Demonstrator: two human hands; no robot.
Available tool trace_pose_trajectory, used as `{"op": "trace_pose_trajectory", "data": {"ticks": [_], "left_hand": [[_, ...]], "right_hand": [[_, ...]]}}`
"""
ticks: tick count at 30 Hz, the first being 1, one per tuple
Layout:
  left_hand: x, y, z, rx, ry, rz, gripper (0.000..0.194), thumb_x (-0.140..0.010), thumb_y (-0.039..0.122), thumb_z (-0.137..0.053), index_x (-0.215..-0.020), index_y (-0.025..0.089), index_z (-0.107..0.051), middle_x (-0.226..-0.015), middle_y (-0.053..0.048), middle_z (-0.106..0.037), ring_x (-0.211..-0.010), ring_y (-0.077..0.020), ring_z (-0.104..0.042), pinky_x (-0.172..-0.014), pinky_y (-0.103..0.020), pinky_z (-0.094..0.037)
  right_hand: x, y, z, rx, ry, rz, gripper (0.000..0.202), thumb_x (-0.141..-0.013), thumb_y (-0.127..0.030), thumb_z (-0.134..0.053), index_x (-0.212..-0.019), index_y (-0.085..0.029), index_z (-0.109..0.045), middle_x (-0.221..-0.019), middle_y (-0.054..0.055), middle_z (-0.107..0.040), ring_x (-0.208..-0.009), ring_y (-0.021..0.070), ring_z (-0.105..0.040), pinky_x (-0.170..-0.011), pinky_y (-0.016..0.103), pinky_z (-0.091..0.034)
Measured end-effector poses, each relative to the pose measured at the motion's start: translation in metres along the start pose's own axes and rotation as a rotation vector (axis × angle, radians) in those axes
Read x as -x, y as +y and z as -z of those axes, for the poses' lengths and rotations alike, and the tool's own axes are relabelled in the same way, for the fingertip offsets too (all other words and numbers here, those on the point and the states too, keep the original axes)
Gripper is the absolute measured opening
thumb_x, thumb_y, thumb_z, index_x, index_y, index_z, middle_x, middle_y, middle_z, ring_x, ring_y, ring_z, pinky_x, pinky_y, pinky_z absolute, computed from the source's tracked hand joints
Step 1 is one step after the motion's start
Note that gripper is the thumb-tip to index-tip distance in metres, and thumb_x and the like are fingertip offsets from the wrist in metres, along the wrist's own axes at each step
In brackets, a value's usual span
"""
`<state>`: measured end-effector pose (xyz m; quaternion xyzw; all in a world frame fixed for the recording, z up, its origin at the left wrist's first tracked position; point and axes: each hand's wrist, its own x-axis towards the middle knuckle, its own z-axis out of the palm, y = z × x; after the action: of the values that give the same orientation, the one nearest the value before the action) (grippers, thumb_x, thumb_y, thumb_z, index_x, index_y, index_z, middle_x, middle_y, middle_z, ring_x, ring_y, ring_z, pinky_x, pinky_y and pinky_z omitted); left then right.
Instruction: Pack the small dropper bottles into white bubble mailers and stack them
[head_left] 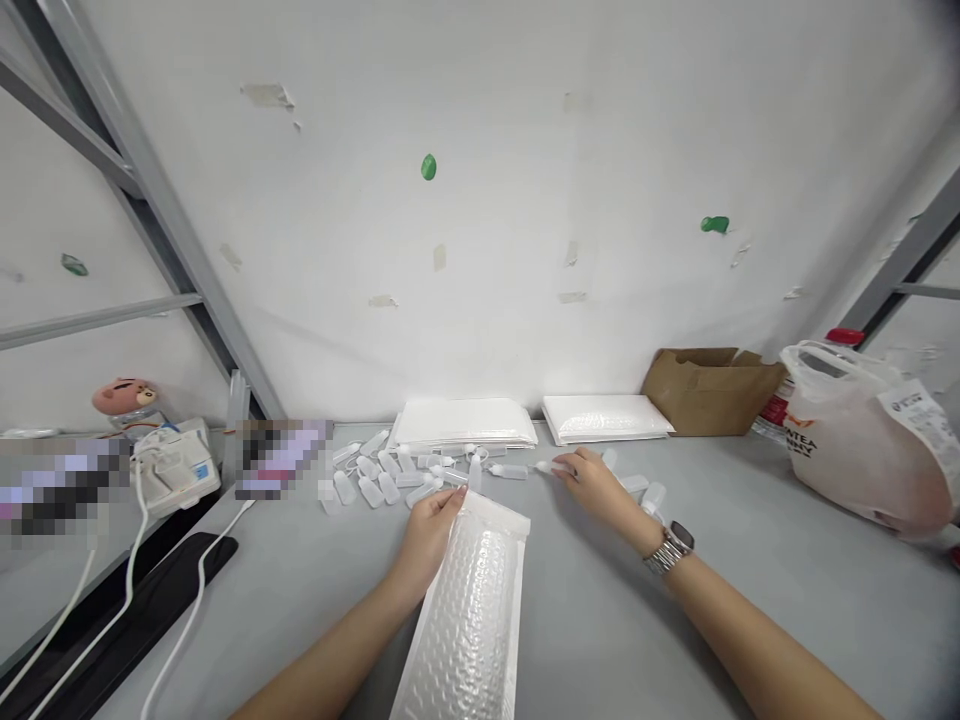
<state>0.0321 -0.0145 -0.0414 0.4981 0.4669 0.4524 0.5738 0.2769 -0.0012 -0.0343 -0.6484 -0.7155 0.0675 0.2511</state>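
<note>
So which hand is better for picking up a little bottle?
Probably the right hand: it's right at a small bottle, while the left hand is busy holding the white bubble mailer.

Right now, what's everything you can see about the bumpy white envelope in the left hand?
The envelope is long, white and shiny, apparently plastic, with rows of little bubbles. Smooth strips run along its sides and across its far end. It slants over the grey table, and its near end runs out of the picture. The left hand pinches its far left corner. I can't tell whether anything is inside.
</note>
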Motion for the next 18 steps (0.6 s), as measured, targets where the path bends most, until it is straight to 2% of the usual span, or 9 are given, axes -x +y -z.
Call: {"op": "trace_pose_trajectory", "data": {"ticks": [3,5,6,9,12,18], "left_hand": [[-0.001,-0.001,0.001,-0.023,0.05,-0.012,0.039,-0.064,0.052,-0.06,-0.059,0.014,-0.06,-0.054,0.001,-0.055,-0.054,-0.0145,-0.049,-0.054,-0.024,-0.034],[-0.001,-0.002,0.002,-0.043,0.072,-0.018,0.04,-0.064,0.054,-0.059,-0.059,0.014,-0.061,-0.053,0.001,-0.054,-0.053,-0.0145,-0.049,-0.052,-0.024,-0.034],[-0.001,-0.002,0.002,-0.048,0.076,-0.02,0.041,-0.065,0.054,-0.059,-0.06,0.014,-0.061,-0.052,0.001,-0.054,-0.052,-0.0144,-0.048,-0.052,-0.023,-0.033],[-0.002,-0.003,0.001,-0.04,0.058,-0.028,0.04,-0.066,0.053,-0.058,-0.062,0.013,-0.061,-0.054,0.001,-0.055,-0.053,-0.0139,-0.048,-0.053,-0.023,-0.033],[-0.002,-0.002,-0.001,-0.02,0.014,-0.024,0.038,-0.068,0.051,-0.057,-0.064,0.013,-0.061,-0.056,0.001,-0.055,-0.053,-0.0132,-0.047,-0.054,-0.023,-0.033],[0.003,0.003,-0.005,-0.007,-0.068,-0.007,0.037,-0.068,0.05,-0.058,-0.064,0.013,-0.063,-0.057,0.001,-0.056,-0.056,-0.0137,-0.049,-0.055,-0.023,-0.034]], "right_hand": [[0.003,-0.016,0.009,-0.371,-0.078,-0.056,0.024,-0.084,-0.033,-0.045,-0.092,-0.018,-0.061,-0.08,0.005,-0.061,-0.072,0.0171,-0.057,-0.068,0.031,-0.046],[0.008,-0.031,0.013,-0.646,-0.138,-0.074,0.026,-0.08,-0.038,-0.051,-0.094,-0.018,-0.059,-0.074,0.002,-0.06,-0.068,0.0151,-0.056,-0.066,0.031,-0.046],[0.011,-0.038,0.014,-0.712,-0.147,-0.068,0.027,-0.078,-0.039,-0.053,-0.094,-0.019,-0.058,-0.073,0.001,-0.059,-0.067,0.0145,-0.055,-0.065,0.03,-0.046],[0.021,-0.054,0.012,-0.671,-0.124,-0.038,0.023,-0.073,-0.038,-0.06,-0.088,-0.02,-0.06,-0.072,0.0,-0.057,-0.067,0.0141,-0.053,-0.065,0.031,-0.044],[0.025,-0.061,0.01,-0.575,-0.149,-0.001,0.016,-0.073,-0.034,-0.061,-0.082,-0.022,-0.064,-0.077,0.001,-0.058,-0.07,0.0147,-0.052,-0.068,0.032,-0.043],[0.023,-0.054,0.019,-0.588,-0.348,0.053,0.02,-0.08,-0.037,-0.053,-0.082,-0.023,-0.068,-0.079,0.002,-0.058,-0.067,0.0132,-0.051,-0.062,0.028,-0.042]]}}
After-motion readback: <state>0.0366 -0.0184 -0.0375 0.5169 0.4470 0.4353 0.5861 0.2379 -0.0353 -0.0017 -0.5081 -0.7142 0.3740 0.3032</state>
